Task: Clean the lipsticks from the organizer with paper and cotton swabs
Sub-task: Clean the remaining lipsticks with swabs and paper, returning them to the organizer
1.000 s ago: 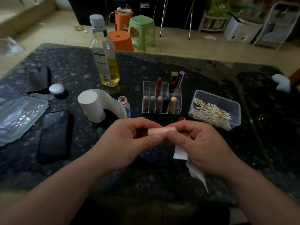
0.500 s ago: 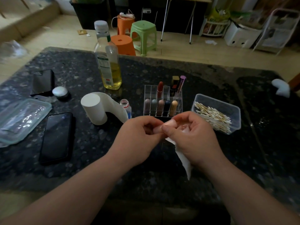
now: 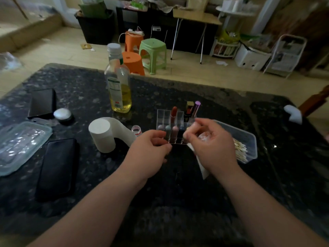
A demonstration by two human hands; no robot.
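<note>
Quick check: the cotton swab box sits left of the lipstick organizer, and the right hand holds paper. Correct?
No: the head view shows the cotton swab box right of the lipstick organizer. The right hand does hold paper.

Legible text: none. The oil bottle (image 3: pixel 119 77), far centre on the table, bears a label (image 3: pixel 114 87) with a green band above a pale printed panel; its characters are too blurred to read.
</note>
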